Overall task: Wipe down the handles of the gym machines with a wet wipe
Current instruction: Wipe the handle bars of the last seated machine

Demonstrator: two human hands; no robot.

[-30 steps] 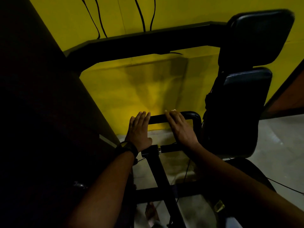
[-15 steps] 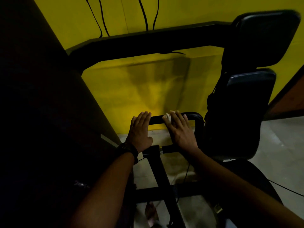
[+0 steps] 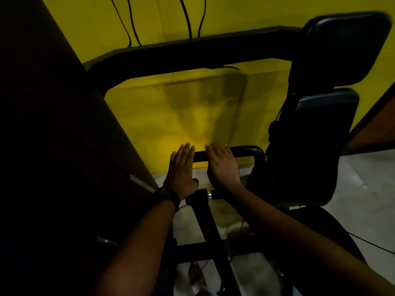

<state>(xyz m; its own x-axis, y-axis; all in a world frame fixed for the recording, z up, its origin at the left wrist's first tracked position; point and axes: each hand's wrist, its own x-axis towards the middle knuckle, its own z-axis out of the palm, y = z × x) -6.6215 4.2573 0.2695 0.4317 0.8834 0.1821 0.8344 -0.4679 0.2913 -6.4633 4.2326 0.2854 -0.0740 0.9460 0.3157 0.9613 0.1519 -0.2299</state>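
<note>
Right grip (image 3: 223,165): fingers straight and close together, laid flat over the top of the handle; palm down; nothing curled round the bar; blurred, so whether a wipe lies under it cannot be told.
Left grip (image 3: 181,169): also flat and spread out, fingertips resting on the bar's end at 9 o'clock of the right grip; thumb out to the side; it holds nothing; the two grips lie just beside each other, apart.
Wristband (image 3: 168,196): dark, round the left wrist.
Handle (image 3: 245,151): black, round, slightly glossy bar; near the middle of the view, a touch toward 3 o'clock; runs level under both grips, then bends down in a rounded corner at its 3 o'clock end.
Lower bar (image 3: 218,193): black with a silver collar; below the wrists, at 6 o'clock of the handle.
Post (image 3: 211,231): black, running from the lower bar toward 6 o'clock.
Pads (image 3: 320,135): two dark cushions, one above the other, at 2 o'clock; the lower one just beside the handle's bend.
Beam (image 3: 192,50): black frame piece across the view at 12 o'clock.
Cables (image 3: 188,16): thin, black, hanging down the wall above the beam.
Wall (image 3: 171,116): yellow, behind the handle.
Floor (image 3: 363,189): pale grey, at 4 o'clock.
</note>
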